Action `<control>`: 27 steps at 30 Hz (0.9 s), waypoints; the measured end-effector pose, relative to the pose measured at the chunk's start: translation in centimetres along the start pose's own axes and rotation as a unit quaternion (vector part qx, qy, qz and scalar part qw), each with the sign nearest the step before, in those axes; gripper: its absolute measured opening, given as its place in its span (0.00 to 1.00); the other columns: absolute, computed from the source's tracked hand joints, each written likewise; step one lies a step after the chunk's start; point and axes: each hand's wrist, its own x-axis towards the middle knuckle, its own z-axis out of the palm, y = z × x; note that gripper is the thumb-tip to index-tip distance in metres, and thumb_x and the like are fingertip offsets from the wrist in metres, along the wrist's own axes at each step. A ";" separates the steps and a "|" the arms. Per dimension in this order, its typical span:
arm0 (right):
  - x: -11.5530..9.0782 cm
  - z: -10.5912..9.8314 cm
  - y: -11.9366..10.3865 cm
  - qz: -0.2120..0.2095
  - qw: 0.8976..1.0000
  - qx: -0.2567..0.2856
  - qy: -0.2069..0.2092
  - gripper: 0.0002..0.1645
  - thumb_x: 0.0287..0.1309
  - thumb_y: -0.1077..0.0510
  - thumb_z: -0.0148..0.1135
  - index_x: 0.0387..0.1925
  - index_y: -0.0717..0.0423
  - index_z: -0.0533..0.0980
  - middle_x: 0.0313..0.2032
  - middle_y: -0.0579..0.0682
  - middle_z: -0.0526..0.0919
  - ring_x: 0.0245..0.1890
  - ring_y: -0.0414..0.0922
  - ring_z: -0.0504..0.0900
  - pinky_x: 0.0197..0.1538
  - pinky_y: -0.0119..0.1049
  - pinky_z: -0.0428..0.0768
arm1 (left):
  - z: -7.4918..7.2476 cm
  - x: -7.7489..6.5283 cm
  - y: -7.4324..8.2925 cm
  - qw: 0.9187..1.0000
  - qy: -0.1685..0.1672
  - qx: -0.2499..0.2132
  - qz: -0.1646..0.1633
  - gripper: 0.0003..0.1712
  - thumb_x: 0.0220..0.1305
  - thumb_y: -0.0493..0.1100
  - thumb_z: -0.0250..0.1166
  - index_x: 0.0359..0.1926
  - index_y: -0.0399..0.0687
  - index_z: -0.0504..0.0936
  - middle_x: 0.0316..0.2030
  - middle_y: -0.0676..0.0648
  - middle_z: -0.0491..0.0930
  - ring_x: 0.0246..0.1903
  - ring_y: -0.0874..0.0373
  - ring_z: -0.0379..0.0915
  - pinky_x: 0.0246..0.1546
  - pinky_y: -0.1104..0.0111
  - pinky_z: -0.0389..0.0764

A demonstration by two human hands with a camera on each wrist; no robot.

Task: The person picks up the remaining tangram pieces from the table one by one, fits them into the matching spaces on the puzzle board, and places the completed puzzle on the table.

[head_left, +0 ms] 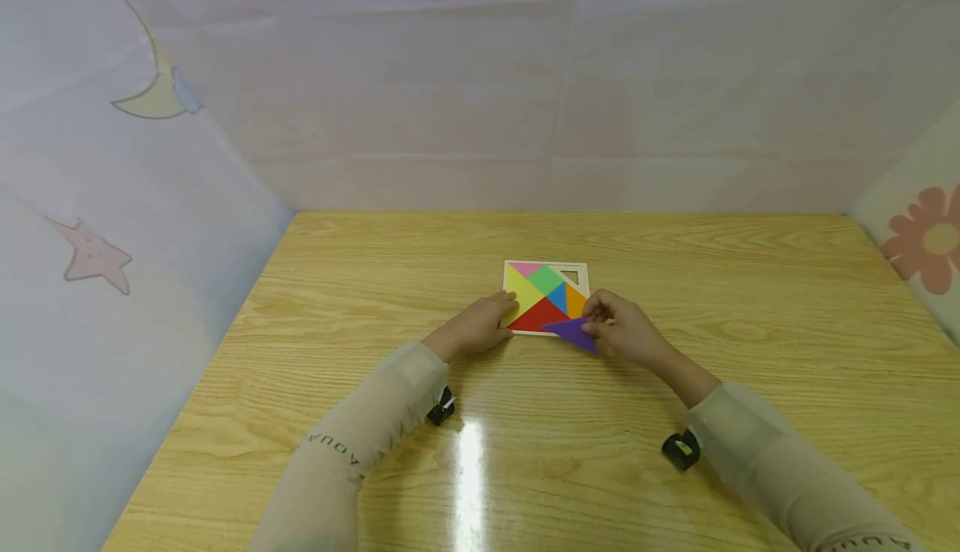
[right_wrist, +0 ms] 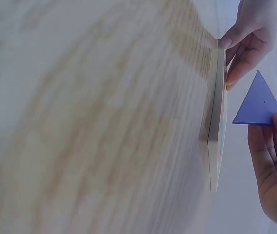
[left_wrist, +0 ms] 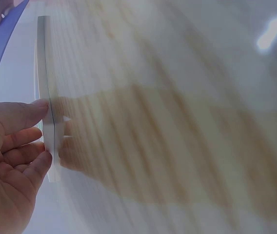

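Note:
A tangram puzzle board [head_left: 585,275] with a pale wooden frame lies on the table, filled with yellow, pink, green, blue, orange and red pieces. At its upper right corner is a small cut-out. My left hand [head_left: 480,323] holds the board's left side, its thumb [left_wrist: 29,113] by the near corner and fingertips along the edge. A purple triangle [head_left: 573,332] is pinched between the thumb and fingers of my right hand [head_left: 628,335]. The triangle is raised and tilted over the board's near right corner, overlapping the red piece [head_left: 538,318] in the head view.
The wood-grain table [head_left: 360,277] stretches out around the board, with a bright light reflection on its near part. A pale cloth backdrop [head_left: 465,102] hangs behind it and at both sides. Black wrist cameras [head_left: 442,407] sit under both sleeves.

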 end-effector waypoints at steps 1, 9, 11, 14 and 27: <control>0.0 0.0 0.0 0.000 1.000 0.000 0.002 0.05 0.51 0.71 0.54 0.32 0.65 0.68 0.30 0.54 0.73 0.31 0.47 0.70 0.31 0.30 0.73 | 0.0 0.0 0.0 1.000 -0.001 -0.001 -0.002 0.26 0.59 0.41 0.55 0.57 0.36 0.64 0.61 0.41 0.55 0.62 0.51 0.44 0.60 0.68 0.47; 0.1 -0.2 0.0 0.009 1.000 0.003 0.016 0.06 0.51 0.69 0.54 0.33 0.65 0.68 0.31 0.54 0.73 0.31 0.47 0.70 0.31 0.28 0.74 | -0.1 -0.1 0.1 1.000 0.000 -0.004 0.000 0.26 0.59 0.41 0.55 0.57 0.36 0.63 0.61 0.40 0.55 0.62 0.51 0.44 0.61 0.67 0.47; 0.1 -0.2 -0.1 0.010 1.000 0.001 0.021 0.06 0.52 0.69 0.55 0.33 0.65 0.68 0.30 0.54 0.73 0.31 0.47 0.70 0.31 0.28 0.73 | -0.1 -0.1 0.1 1.000 0.000 -0.005 0.000 0.25 0.59 0.40 0.55 0.57 0.36 0.64 0.61 0.40 0.55 0.62 0.51 0.44 0.61 0.67 0.47; 0.1 -0.3 -0.2 0.011 1.000 -0.003 0.026 0.06 0.52 0.68 0.55 0.33 0.65 0.68 0.30 0.54 0.73 0.31 0.47 0.70 0.31 0.29 0.73 | -0.1 -0.1 0.2 1.000 0.000 -0.008 -0.001 0.26 0.59 0.40 0.55 0.57 0.36 0.63 0.61 0.40 0.55 0.62 0.51 0.44 0.61 0.67 0.47; 0.7 -0.3 0.1 0.018 0.998 -0.016 0.054 0.07 0.53 0.66 0.55 0.34 0.64 0.68 0.31 0.54 0.73 0.32 0.46 0.71 0.31 0.28 0.73 | -0.1 -0.1 0.0 1.000 -0.001 -0.007 -0.002 0.27 0.59 0.41 0.55 0.58 0.36 0.62 0.61 0.41 0.54 0.62 0.52 0.43 0.61 0.68 0.46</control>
